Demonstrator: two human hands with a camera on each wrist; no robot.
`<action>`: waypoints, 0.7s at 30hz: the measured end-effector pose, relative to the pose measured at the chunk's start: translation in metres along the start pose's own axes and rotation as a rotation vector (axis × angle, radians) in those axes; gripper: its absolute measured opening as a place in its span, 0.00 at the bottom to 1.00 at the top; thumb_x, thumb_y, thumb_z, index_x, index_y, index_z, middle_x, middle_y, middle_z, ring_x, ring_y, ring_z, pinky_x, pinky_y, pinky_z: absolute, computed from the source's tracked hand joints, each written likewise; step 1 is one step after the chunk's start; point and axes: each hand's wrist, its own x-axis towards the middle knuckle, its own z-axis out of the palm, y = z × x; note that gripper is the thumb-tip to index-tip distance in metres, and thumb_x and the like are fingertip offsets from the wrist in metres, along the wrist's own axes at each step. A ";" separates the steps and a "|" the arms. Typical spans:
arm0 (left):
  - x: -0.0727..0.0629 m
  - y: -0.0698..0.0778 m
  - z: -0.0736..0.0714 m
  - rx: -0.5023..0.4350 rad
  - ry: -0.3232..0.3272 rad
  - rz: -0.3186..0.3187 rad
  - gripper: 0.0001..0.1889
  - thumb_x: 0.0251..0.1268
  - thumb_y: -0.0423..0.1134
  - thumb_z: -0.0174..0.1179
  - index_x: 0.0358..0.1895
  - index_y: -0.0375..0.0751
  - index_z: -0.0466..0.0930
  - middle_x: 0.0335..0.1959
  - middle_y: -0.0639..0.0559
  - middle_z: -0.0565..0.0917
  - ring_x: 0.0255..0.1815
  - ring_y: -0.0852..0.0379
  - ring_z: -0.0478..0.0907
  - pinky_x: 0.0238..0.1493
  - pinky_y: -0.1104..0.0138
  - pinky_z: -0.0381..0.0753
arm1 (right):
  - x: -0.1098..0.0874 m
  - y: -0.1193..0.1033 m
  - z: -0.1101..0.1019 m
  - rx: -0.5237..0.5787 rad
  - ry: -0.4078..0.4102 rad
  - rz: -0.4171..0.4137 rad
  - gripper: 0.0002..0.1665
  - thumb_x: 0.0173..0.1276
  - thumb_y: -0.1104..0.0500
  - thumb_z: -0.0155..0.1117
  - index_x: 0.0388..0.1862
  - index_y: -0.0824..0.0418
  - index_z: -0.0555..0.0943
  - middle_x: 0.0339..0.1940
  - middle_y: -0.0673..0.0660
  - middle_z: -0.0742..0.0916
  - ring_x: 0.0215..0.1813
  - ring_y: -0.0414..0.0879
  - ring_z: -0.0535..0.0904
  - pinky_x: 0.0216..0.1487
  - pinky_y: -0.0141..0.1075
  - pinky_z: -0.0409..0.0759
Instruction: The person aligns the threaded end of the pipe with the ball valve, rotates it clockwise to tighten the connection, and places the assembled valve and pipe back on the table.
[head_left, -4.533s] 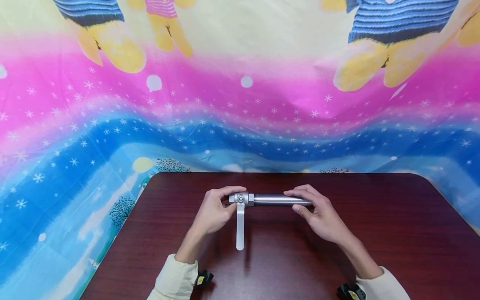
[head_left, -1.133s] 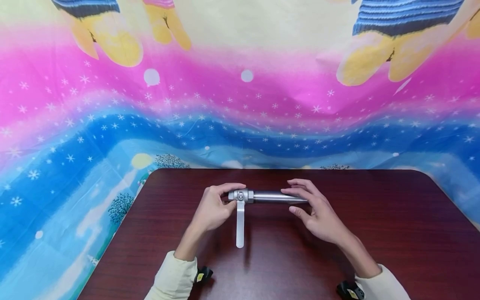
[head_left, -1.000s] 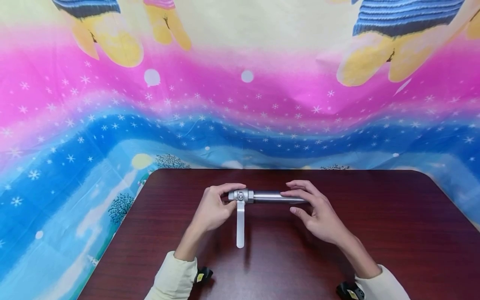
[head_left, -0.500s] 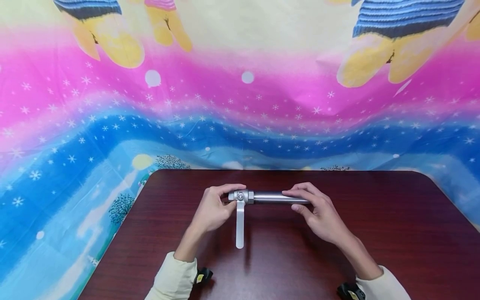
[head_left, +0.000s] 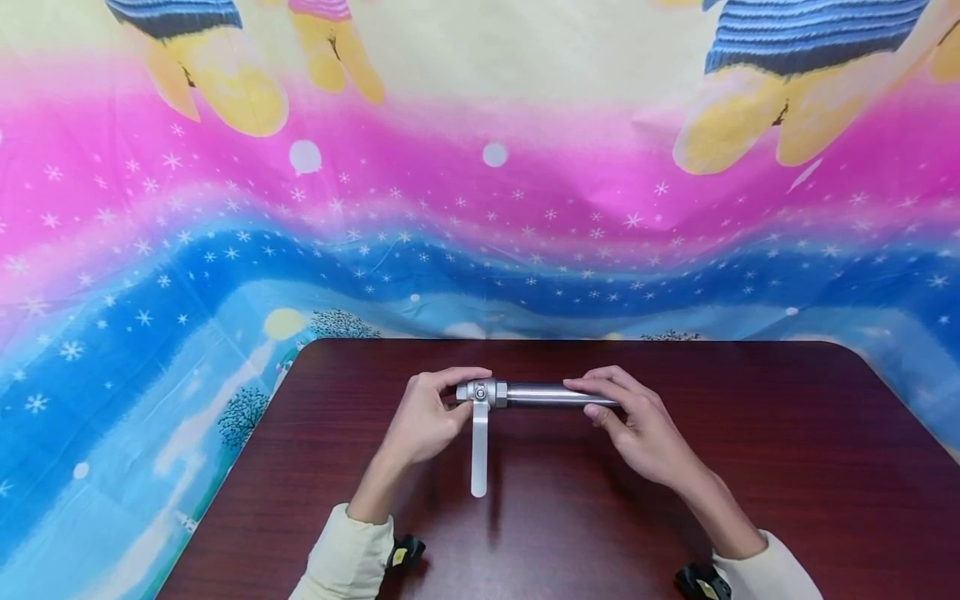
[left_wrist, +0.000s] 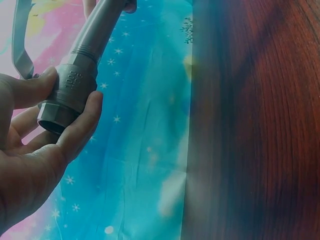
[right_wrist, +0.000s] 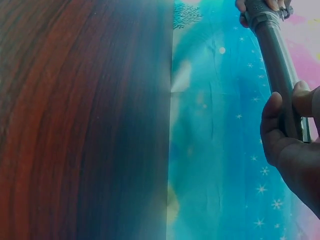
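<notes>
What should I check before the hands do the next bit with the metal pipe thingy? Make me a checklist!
1. Left hand holding the valve: ok, thumb and fingers are around it.
2. Right hand holding the pipe: ok, near the end away from the valve.
3. Pipe lined up with the valve: ok, they look straight together.
4. Handle out of the way: ok, its long end sticks out sideways from the pipe, clear of both hands.
5. Pipe screwed in all the way: cannot tell; some threads show at the joint.
</notes>
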 end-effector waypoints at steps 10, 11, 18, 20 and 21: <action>0.001 0.000 0.000 0.006 0.004 0.004 0.25 0.61 0.21 0.65 0.59 0.48 0.91 0.42 0.47 0.91 0.21 0.58 0.66 0.22 0.73 0.63 | -0.002 -0.005 0.002 -0.074 -0.016 0.015 0.36 0.67 0.75 0.72 0.70 0.50 0.82 0.67 0.55 0.78 0.62 0.45 0.74 0.55 0.26 0.70; 0.001 0.000 0.000 0.009 0.005 0.003 0.25 0.61 0.21 0.65 0.59 0.48 0.91 0.41 0.47 0.91 0.20 0.60 0.65 0.22 0.73 0.63 | -0.002 -0.005 0.002 -0.070 -0.016 0.013 0.36 0.66 0.76 0.71 0.69 0.50 0.83 0.68 0.55 0.77 0.63 0.45 0.73 0.57 0.25 0.69; 0.001 -0.001 0.000 0.008 0.005 0.004 0.25 0.61 0.21 0.65 0.58 0.47 0.91 0.42 0.47 0.92 0.23 0.57 0.69 0.23 0.73 0.64 | -0.002 -0.005 0.002 -0.065 -0.004 0.004 0.36 0.64 0.80 0.70 0.63 0.48 0.86 0.61 0.50 0.80 0.60 0.42 0.75 0.57 0.23 0.70; 0.001 -0.001 0.001 0.003 0.004 0.005 0.25 0.61 0.21 0.65 0.58 0.47 0.91 0.42 0.47 0.92 0.24 0.54 0.70 0.23 0.73 0.64 | -0.001 -0.005 0.001 -0.065 -0.002 0.005 0.36 0.63 0.80 0.71 0.62 0.47 0.87 0.59 0.49 0.81 0.57 0.40 0.76 0.55 0.24 0.72; 0.001 -0.001 0.001 0.002 0.005 0.005 0.25 0.61 0.21 0.65 0.58 0.47 0.91 0.42 0.47 0.92 0.24 0.52 0.70 0.23 0.73 0.64 | -0.001 -0.005 0.001 -0.064 -0.003 0.008 0.36 0.63 0.79 0.71 0.62 0.47 0.87 0.58 0.49 0.82 0.56 0.40 0.76 0.54 0.24 0.72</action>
